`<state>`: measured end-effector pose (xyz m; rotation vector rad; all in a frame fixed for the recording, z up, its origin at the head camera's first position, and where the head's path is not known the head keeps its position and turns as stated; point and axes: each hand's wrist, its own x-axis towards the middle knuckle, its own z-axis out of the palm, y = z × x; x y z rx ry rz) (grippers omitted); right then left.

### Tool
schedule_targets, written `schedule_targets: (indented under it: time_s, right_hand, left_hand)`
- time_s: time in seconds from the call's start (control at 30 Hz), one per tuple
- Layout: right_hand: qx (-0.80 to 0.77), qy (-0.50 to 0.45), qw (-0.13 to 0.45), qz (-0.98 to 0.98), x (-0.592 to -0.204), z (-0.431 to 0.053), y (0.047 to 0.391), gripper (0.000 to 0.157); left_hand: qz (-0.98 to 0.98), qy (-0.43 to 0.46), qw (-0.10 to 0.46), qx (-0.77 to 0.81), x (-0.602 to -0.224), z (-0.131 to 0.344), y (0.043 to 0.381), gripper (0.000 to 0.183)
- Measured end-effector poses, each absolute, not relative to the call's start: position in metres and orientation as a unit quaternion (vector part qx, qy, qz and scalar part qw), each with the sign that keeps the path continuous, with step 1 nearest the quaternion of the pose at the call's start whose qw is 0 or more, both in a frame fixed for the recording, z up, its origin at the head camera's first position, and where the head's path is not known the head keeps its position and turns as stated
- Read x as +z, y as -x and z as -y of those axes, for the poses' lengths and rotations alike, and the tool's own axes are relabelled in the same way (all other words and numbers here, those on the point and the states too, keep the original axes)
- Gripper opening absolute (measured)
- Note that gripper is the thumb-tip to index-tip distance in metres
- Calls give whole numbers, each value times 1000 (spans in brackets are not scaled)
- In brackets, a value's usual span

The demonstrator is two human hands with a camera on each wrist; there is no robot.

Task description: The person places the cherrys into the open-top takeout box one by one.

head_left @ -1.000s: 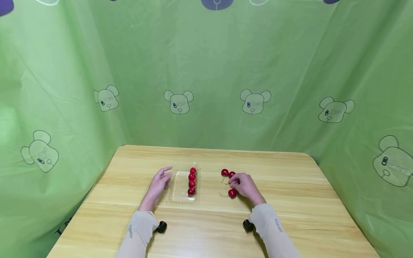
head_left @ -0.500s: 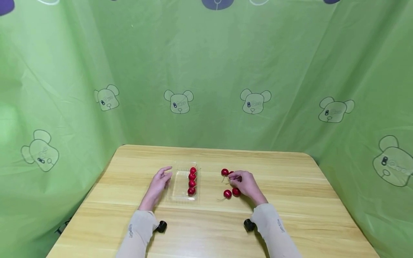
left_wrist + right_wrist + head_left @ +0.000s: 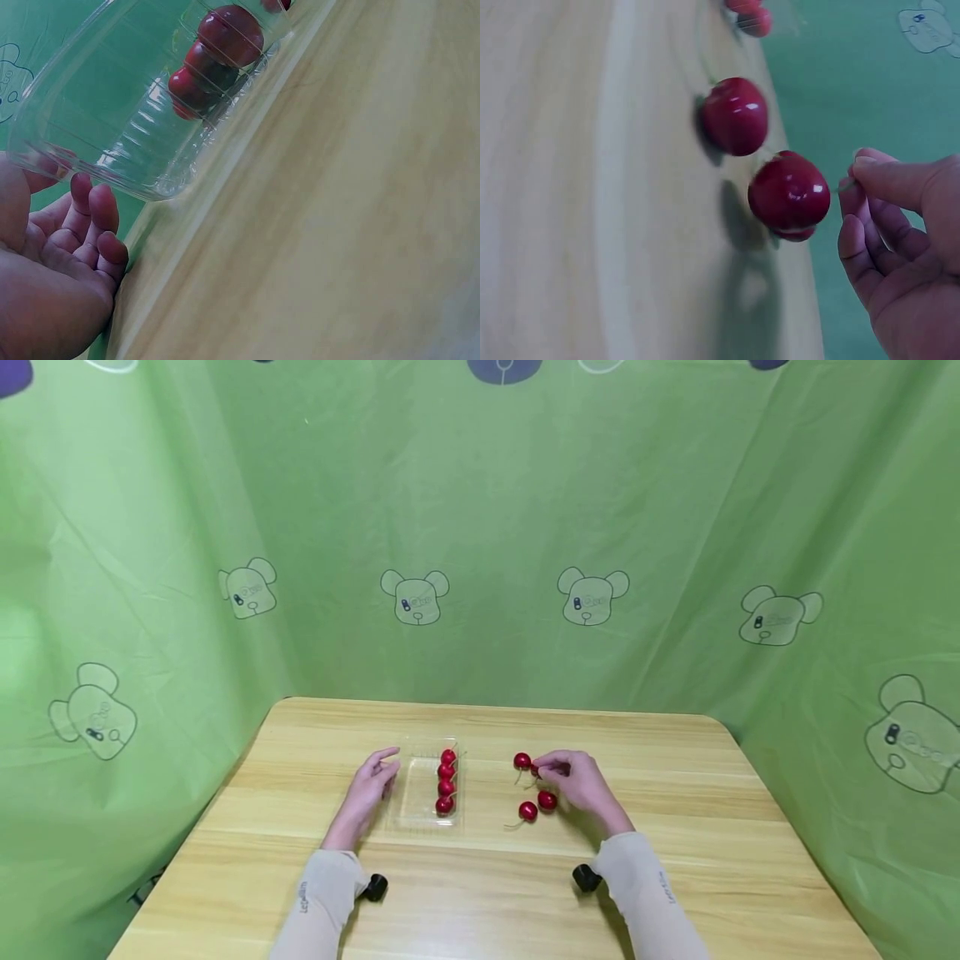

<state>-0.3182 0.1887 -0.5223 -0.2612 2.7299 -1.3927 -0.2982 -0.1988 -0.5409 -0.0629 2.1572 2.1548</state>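
Observation:
In the head view my right hand [image 3: 581, 781] pinches the thin stem of a glossy red cherry [image 3: 789, 191] between thumb and index finger. That cherry sits just off the fingertips in the right wrist view. A second cherry [image 3: 735, 116] lies on the table beside it, and another [image 3: 795, 234] is mostly hidden behind it. Two more cherries lie at the far side, one [image 3: 521, 761] in full view, the other partly covered by my right fingers. My left hand [image 3: 369, 783] rests loosely curved at the left edge of a transparent plastic container [image 3: 112, 112], which holds a row of several cherries [image 3: 446, 787].
The wooden table [image 3: 480, 893] carries everything. Green curtains [image 3: 495, 510] with bear-head prints enclose its far side and flanks. Black cameras stick out from both sleeves [image 3: 322, 893].
My right hand has shifted slightly right, and two near cherries, at first overlapping under it, now show apart. The pinched cherry has moved a little away from me. My left hand stays put.

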Motion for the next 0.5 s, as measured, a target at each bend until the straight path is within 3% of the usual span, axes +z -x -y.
schedule_targets:
  time_s: [0.5]
  right_hand:
    - [-506,93,47,-857,-501,-181,312,25]
  left_hand:
    - [-711,33,19,702,-569,199,313,47]
